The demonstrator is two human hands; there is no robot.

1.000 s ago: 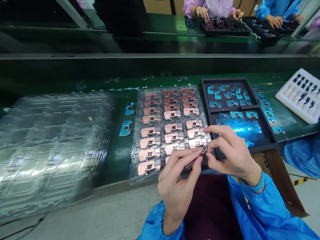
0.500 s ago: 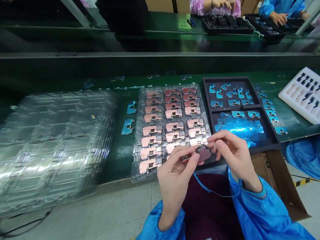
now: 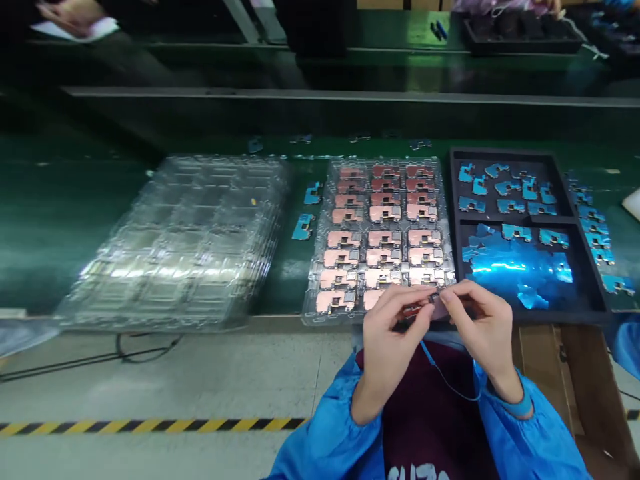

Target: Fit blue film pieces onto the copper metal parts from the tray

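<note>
My left hand (image 3: 387, 337) and my right hand (image 3: 477, 327) meet at the near edge of the bench, both pinching a small circuit board (image 3: 425, 307) between their fingertips. Most of the board is hidden by the fingers. Just beyond them lies a clear plastic tray (image 3: 320, 267) filled with several copper-coloured boards. To its right a black two-part tray (image 3: 453, 220) holds blue film pieces, small ones in the far part and crumpled film in the near part.
A stack of empty clear trays (image 3: 185, 233) lies to the left on the green bench. Two blue pieces (image 3: 306, 210) lie between the trays, more blue pieces (image 3: 595, 233) right of the black tray. A brown cardboard box (image 3: 565, 373) stands below right. Another person's hand (image 3: 70, 17) rests far left.
The view has swung left and back. My hands have drawn nearer to my body and closed tighter on the small board, which now shows less of its face.
</note>
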